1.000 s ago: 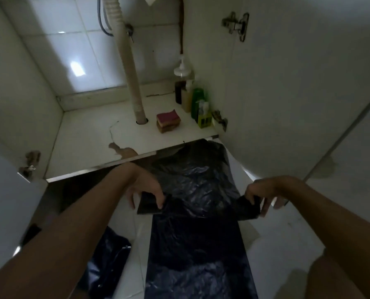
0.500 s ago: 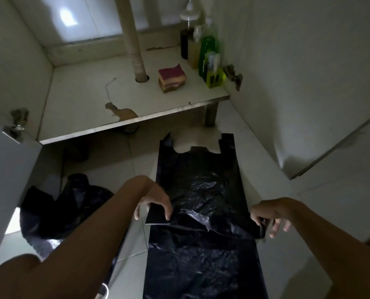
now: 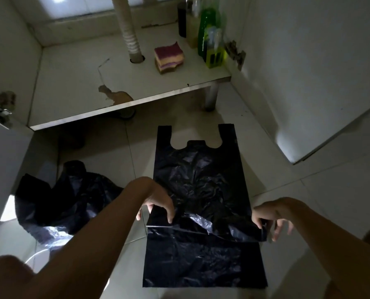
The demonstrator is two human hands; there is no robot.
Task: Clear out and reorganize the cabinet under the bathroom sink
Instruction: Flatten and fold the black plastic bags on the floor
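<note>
Black bag (image 3: 199,182) is sitting farther from cabinet shelf (image 3: 78,83) than before, flat on floor (image 3: 309,201), centre frame. Left hand (image 3: 159,202) and right hand (image 3: 270,214) are pinching its fold's opposite ends.

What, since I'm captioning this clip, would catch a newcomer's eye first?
A black plastic bag lies flat on the floor tiles in the middle, the left hand and right hand pinching a fold across it. Beyond, a striped sponge and green bottle sit on the cabinet shelf; a crumpled bag lies at left.
</note>
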